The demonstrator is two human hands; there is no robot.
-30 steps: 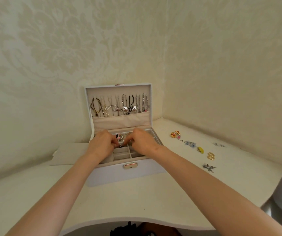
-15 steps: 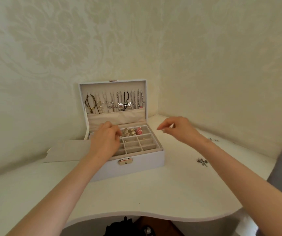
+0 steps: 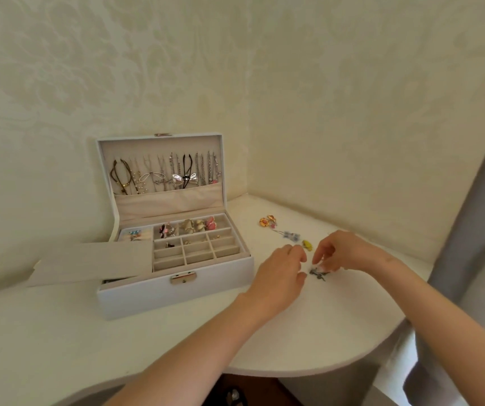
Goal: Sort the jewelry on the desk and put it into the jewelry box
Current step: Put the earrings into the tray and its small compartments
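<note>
A white jewelry box [image 3: 176, 294] stands open at the desk's left, necklaces hanging in its lid [image 3: 165, 174] and small pieces in its beige compartments. On the desk to its right lie an orange pair [image 3: 267, 221], a pale blue piece [image 3: 291, 235], a yellow piece [image 3: 307, 245] and a dark grey piece [image 3: 317, 273]. My right hand [image 3: 343, 253] pinches at the grey piece with its fingertips. Just left of it, my left hand [image 3: 279, 276] hovers with fingers curled and nothing seen in it.
A flat beige insert [image 3: 88, 262] lies across the box's left end and sticks out over the desk. The white desk [image 3: 147, 347] has a curved front edge and sits in a wall corner. A grey curtain [image 3: 469, 259] hangs at the right.
Both hands left the box and moved right to the loose pieces on the desk. The camera view shifted right, and the right fingertips came down on the grey piece.
</note>
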